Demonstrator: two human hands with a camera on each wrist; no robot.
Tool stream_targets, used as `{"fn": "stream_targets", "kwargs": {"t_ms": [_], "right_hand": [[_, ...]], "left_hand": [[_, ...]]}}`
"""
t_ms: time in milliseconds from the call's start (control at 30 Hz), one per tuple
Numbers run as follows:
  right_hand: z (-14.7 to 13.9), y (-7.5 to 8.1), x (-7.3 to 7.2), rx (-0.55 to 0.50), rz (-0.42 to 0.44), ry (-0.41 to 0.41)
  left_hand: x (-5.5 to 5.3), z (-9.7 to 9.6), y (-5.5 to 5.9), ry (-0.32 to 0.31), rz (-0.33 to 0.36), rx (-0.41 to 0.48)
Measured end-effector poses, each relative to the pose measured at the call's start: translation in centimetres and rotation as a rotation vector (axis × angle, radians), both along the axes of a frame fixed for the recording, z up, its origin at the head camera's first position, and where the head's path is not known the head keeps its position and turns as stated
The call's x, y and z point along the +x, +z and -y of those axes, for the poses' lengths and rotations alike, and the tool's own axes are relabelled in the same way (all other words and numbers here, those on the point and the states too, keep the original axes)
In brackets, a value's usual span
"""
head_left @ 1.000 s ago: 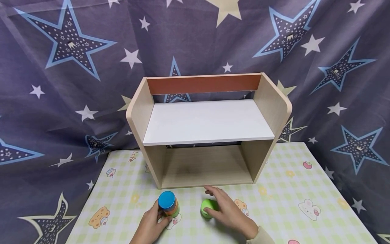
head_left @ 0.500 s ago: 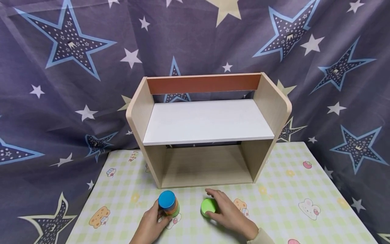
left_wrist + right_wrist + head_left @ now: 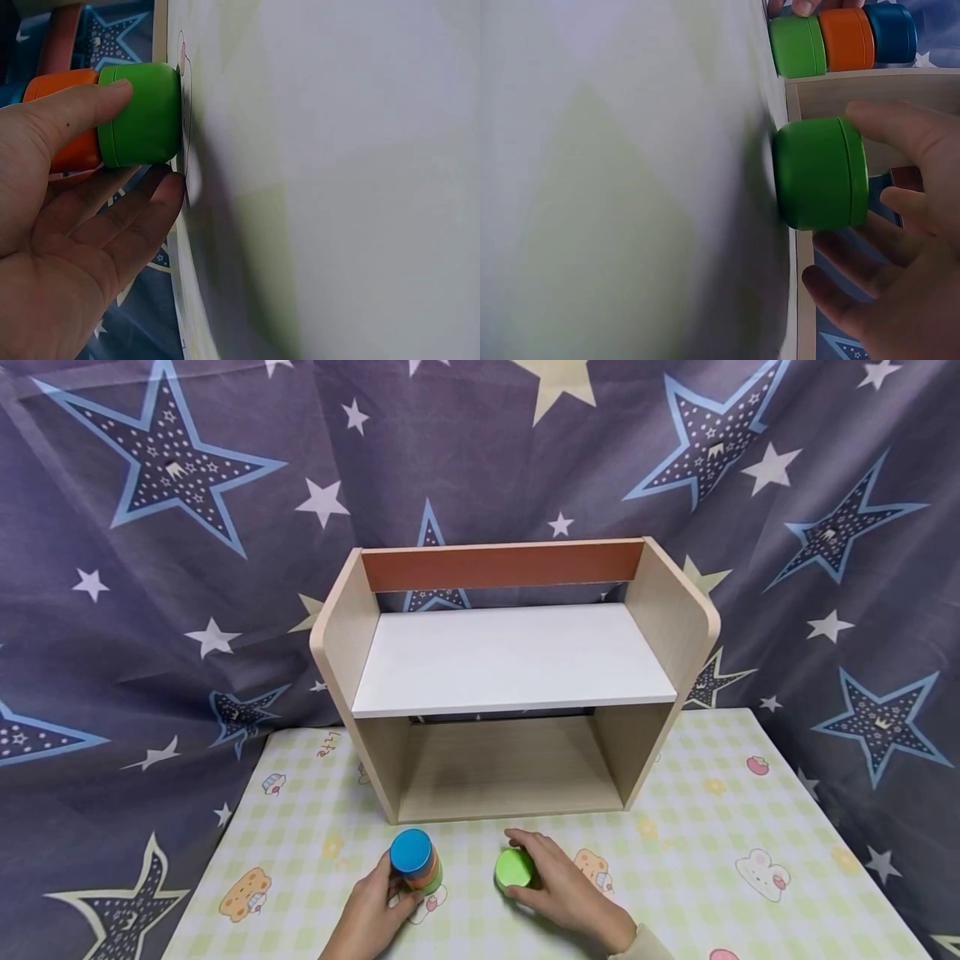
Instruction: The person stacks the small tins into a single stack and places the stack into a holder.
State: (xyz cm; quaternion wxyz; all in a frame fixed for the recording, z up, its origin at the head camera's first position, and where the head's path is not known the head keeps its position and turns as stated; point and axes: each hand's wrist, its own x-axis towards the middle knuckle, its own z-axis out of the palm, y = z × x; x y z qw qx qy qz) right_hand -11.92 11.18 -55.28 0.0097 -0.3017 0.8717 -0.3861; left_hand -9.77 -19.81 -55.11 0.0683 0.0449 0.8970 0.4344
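In the head view my left hand holds a stack of round tubs on the table, blue on top. The left wrist view shows the thumb against the green bottom tub and the orange tub above it; the other fingers reach behind the stack. A separate green tub stands upright to the right. My right hand curls round it, thumb on the near side and fingers on the far side. In the right wrist view its thumb tip touches this green tub near the upper edge.
Behind both hands stands a wooden shelf unit with a white shelf, an open lower compartment and a reddish-brown back rail. A checked cloth covers the table. A dark star-patterned curtain hangs behind.
My right hand has shifted slightly toward me, and more of the separate green tub's top shows. The left hand and its stack have stayed in place.
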Motion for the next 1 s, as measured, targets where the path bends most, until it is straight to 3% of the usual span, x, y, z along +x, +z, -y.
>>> {"fn": "stream_targets", "kwargs": {"t_ms": [500, 1000], "right_hand": [[-0.38, -0.27, 0.03, 0.031, 0.036, 0.029], [-0.55, -0.44, 0.09, 0.054, 0.053, 0.007]], "left_hand": [[0.05, -0.01, 0.13, 0.003, 0.001, -0.016], [0.13, -0.02, 0.22, -0.003, -0.005, -0.017]]}}
